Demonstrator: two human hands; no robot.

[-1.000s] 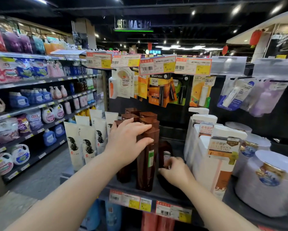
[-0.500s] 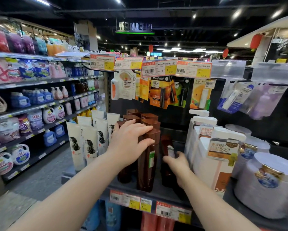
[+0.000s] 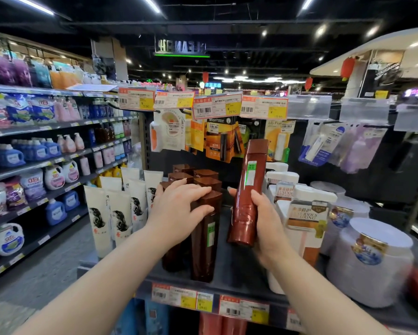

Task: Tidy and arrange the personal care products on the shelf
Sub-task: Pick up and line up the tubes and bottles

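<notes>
Right hand (image 3: 267,228) fingers wrap a reddish bottle (image 3: 249,189), held aloft. Left hand (image 3: 179,209) lies flat, brown bottle caps (image 3: 214,197) under its fingers.

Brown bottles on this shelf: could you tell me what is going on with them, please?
A person is tidying the shelf. Their right hand holds one reddish-brown bottle up above the shelf, to the right of the standing brown bottles. Their left hand rests flat on those bottles' caps.
</notes>
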